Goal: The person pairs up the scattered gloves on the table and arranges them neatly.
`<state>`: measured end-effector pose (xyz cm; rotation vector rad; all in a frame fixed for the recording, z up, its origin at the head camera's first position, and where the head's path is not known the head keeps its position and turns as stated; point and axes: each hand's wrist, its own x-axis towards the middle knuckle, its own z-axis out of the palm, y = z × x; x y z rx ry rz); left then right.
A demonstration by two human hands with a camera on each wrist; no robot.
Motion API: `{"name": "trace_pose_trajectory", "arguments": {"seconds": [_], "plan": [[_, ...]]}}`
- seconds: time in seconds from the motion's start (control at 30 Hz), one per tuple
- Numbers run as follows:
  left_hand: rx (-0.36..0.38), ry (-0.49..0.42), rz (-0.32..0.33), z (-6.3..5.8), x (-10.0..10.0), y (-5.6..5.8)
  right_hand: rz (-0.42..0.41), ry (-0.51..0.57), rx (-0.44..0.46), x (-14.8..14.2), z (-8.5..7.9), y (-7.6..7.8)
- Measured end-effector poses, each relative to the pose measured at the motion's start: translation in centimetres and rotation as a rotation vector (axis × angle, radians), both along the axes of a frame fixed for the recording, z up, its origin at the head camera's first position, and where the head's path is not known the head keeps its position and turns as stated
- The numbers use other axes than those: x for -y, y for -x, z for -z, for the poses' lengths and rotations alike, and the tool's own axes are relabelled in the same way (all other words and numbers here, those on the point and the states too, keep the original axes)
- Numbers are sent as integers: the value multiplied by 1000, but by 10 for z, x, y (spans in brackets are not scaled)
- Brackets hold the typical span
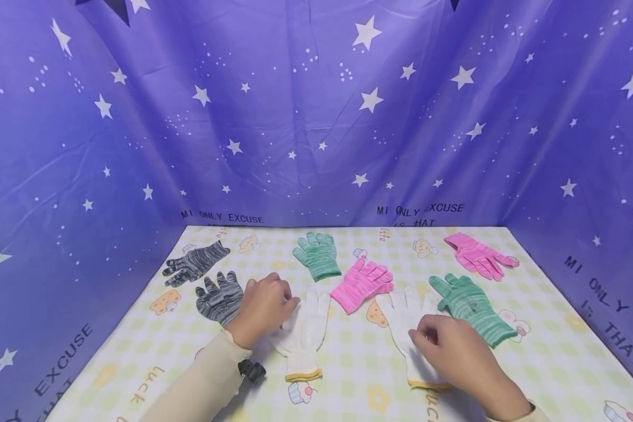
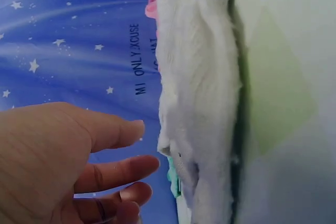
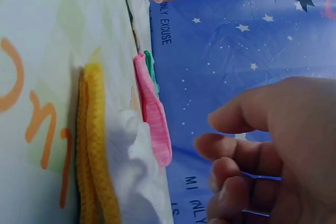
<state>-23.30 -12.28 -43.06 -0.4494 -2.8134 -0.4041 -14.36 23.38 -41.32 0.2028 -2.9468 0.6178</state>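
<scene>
White gloves (image 1: 305, 334) lie flat on the surface (image 1: 356, 351). I think a shallow pinch might slip off their thin knit, and my right hand (image 1: 456, 354), brushing low, could snag the green glove (image 1: 472, 308) at its 1 o'clock. One lies at 4 o'clock from my left hand (image 1: 264, 305), the other at 10 from my right. Both hands hold nothing, fingers bent, gaps narrow.

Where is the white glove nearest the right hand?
In the head view, that white glove lies right of centre, partly hidden by the right hand, left of a green glove.
</scene>
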Motion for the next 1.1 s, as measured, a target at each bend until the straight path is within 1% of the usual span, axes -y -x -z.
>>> {"name": "trace_pose_trajectory", "arguments": {"seconds": [0.1, 0.23, 0.33, 0.47, 0.53, 0.67, 0.73, 0.8, 0.97, 1.1], "plan": [[-15, 0, -3, 2, -2, 3, 15, 31, -10, -1, 2, 2], [-15, 3, -20, 4, -4, 5, 21, 39, -12, -2, 5, 4], [13, 0, -33, 6, -4, 7, 26, 38, -8, -2, 6, 4], [61, -60, -30, 8, -4, 9, 30, 37, -9, -1, 6, 4], [76, -110, -17, 9, -3, 10, 29, 35, -9, 0, 6, 4], [111, -226, 42, 7, 0, 9, 23, 33, 1, 0, 5, 4], [118, -269, 78, 6, 1, 8, 22, 29, 7, 0, 5, 4], [110, -289, 101, 5, 2, 6, 20, 26, 16, -1, 5, 4], [55, -280, 109, 5, 2, 3, 12, 20, 22, -2, 8, 4], [34, -238, 71, 5, 0, 1, 4, 8, 27, -3, 11, 4]]}}
